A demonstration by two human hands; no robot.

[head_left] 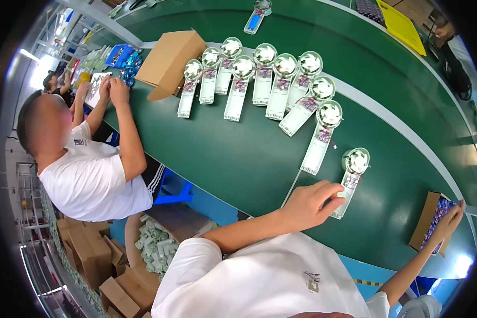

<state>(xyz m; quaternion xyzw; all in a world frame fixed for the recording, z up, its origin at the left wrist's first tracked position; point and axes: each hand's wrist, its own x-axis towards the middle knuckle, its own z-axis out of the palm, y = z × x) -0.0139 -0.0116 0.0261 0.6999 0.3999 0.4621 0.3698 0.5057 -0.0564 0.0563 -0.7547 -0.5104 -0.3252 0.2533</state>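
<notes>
Curled over the left edge of the nearest white fan housing (342,204), my left hand (315,204) has its thumb and index finger close together on it. That housing lies flat, its round fan head away from me, with wires and a small board showing below the head. Far to the right, my right hand (447,222) reaches over an open cardboard box (422,225) of small purple, blue and red parts (441,211). Its fingers are stretched out among the parts near the box's far side; their tips are partly hidden.
Several similar open fan housings (317,148) stretch in a curved row across the green table (222,153). Beyond them runs a green conveyor belt (350,53) carrying another housing (255,21). A large cardboard box (169,61) stands at left, near a seated co-worker (98,175).
</notes>
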